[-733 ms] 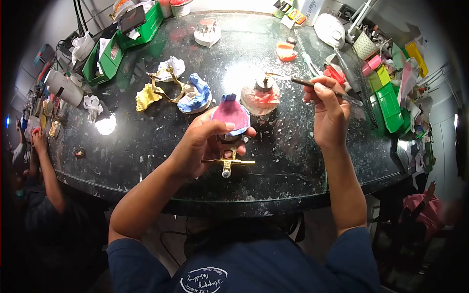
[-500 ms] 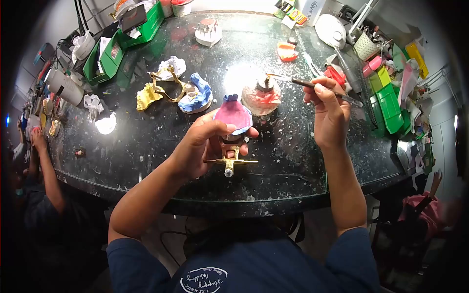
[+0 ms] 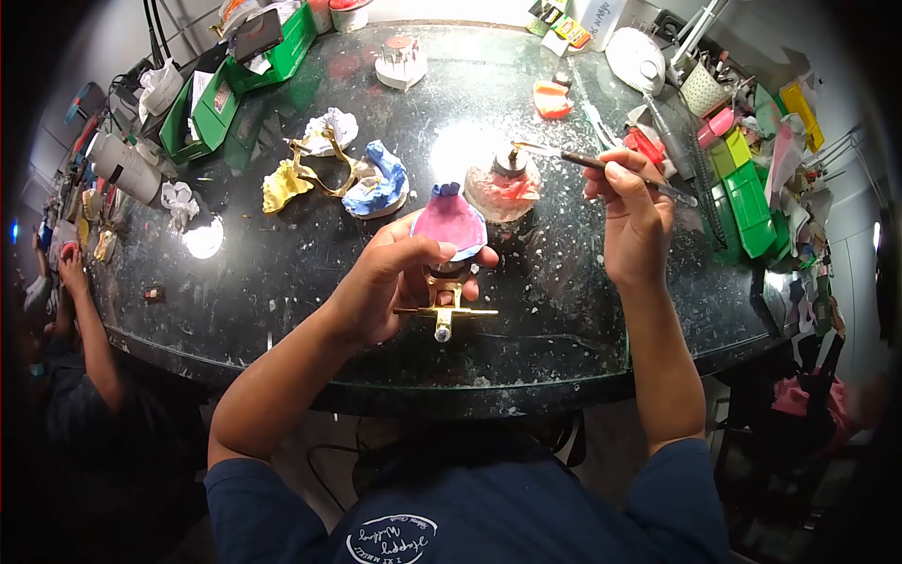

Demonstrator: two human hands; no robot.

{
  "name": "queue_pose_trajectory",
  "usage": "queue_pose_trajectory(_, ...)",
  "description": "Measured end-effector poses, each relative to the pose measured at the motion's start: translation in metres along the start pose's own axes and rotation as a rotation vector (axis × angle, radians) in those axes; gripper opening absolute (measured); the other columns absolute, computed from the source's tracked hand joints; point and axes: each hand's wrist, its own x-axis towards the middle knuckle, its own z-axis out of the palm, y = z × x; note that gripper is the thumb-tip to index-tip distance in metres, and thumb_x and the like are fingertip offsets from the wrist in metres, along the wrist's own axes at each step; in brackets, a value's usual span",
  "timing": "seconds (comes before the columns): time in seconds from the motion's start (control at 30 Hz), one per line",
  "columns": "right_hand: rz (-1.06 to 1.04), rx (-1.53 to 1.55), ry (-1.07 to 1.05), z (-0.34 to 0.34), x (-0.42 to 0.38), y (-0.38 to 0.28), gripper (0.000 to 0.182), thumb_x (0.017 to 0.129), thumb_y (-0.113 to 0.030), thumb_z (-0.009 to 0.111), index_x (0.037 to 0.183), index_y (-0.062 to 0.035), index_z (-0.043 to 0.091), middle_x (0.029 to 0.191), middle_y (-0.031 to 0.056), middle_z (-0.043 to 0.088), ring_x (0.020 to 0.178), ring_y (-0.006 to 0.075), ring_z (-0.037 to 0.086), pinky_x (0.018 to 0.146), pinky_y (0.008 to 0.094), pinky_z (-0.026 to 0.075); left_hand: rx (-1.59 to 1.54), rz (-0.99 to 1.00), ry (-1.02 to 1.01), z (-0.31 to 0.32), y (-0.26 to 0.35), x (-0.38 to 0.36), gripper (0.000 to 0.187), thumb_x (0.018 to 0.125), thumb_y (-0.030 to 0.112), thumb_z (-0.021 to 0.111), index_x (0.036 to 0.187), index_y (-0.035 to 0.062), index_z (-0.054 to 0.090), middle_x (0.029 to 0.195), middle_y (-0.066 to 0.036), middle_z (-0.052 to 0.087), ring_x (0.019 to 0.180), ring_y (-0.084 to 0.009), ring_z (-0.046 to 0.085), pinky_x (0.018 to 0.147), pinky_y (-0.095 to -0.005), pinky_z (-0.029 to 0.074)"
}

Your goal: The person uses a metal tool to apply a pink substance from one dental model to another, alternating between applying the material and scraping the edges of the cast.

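While a dotted cup (image 3: 699, 94) holds implements (image 3: 722, 68), left fingers (image 3: 413, 251) grip a pink-topped piece (image 3: 451, 222), right fingers (image 3: 628, 185) a tool (image 3: 577, 159).

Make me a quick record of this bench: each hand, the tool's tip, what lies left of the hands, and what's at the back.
Left hand: holds the pink-and-blue mould, thumb on its near edge
Right hand: grips the dark-handled tool
Tool tip: by the top of the burner
Left of hands: yellow piece, blue cast
Back: white pin stand, green bin to its left
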Motion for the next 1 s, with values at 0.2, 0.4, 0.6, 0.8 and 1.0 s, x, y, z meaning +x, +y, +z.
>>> queue_pose_trajectory(0.2, 0.000, 0.006, -0.001, 0.0003, -0.0003, -0.0007, 0.013, 0.084, -0.004, 0.057, 0.093, 0.0045, 0.059, 0.081, 0.0126, 0.064, 0.069, 0.0147, 0.060, 0.069, 0.0264, 0.049, -0.001, -0.006, -0.001, 0.0002, 0.0005, -0.0001, 0.040, 0.080, 0.010, 0.050, 0.118, 0.0023, 0.043, 0.102, -0.016, 0.062, 0.075, -0.0185, 0.063, 0.067, -0.0305, 0.054)
queue_pose_trajectory(0.4, 0.000, 0.002, 0.000, 0.0008, -0.0008, -0.0013, 0.012, 0.085, -0.004, 0.056, 0.093, 0.0046, 0.059, 0.080, 0.0123, 0.064, 0.069, 0.0144, 0.059, 0.069, 0.0261, 0.048, 0.002, -0.001, 0.011, -0.0003, -0.0007, 0.0001, 0.038, 0.079, 0.009, 0.052, 0.116, 0.0014, 0.046, 0.102, -0.015, 0.062, 0.075, -0.0184, 0.064, 0.067, -0.0307, 0.054)
queue_pose_trajectory(0.6, 0.002, 0.008, 0.011, 0.0003, -0.0002, -0.0004, 0.012, 0.085, -0.005, 0.057, 0.093, 0.0043, 0.059, 0.080, 0.0118, 0.064, 0.068, 0.0140, 0.059, 0.069, 0.0259, 0.048, 0.016, 0.005, 0.016, -0.0003, -0.0018, 0.0007, 0.040, 0.077, 0.008, 0.058, 0.114, 0.0012, 0.047, 0.101, -0.014, 0.063, 0.075, -0.0178, 0.064, 0.068, -0.0305, 0.054)
queue_pose_trajectory(0.8, 0.004, 0.005, 0.004, 0.0003, -0.0009, -0.0006, 0.013, 0.085, -0.005, 0.057, 0.093, 0.0042, 0.059, 0.080, 0.0120, 0.064, 0.069, 0.0140, 0.059, 0.069, 0.0258, 0.048, 0.044, -0.014, 0.027, 0.0012, -0.0001, -0.0007, 0.040, 0.076, 0.007, 0.060, 0.114, 0.0014, 0.047, 0.102, -0.014, 0.063, 0.077, -0.0170, 0.064, 0.072, -0.0310, 0.054)
queue_pose_trajectory(1.0, 0.053, 0.058, -0.076, 0.0090, -0.0090, -0.0022, 0.014, 0.085, -0.006, 0.055, 0.094, 0.0042, 0.059, 0.082, 0.0120, 0.063, 0.072, 0.0148, 0.058, 0.070, 0.0262, 0.047, 0.087, -0.006, 0.021, 0.0021, -0.0025, -0.0008, 0.043, 0.076, 0.010, 0.061, 0.115, 0.0009, 0.046, 0.104, -0.015, 0.062, 0.077, -0.0155, 0.063, 0.069, -0.0272, 0.054)
